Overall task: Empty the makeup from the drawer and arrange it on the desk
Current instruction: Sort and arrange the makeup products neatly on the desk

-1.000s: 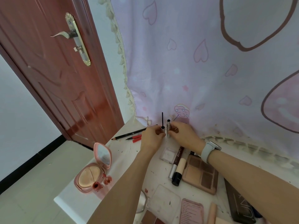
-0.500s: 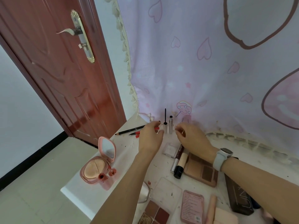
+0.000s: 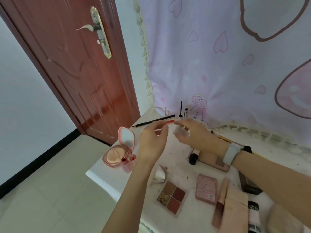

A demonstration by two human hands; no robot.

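Right hand [image 3: 193, 137] lifted small clear case [image 3: 181, 132], left hand [image 3: 152, 140] withdrawn

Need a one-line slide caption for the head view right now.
Right hand lifts a small clear case above the desk while left hand hovers open beside it.

Change entry: your hands quit the upright mascara tube [image 3: 186, 113] at 12 o'clock; right hand [image 3: 195, 134] now holds clear case [image 3: 181, 132].
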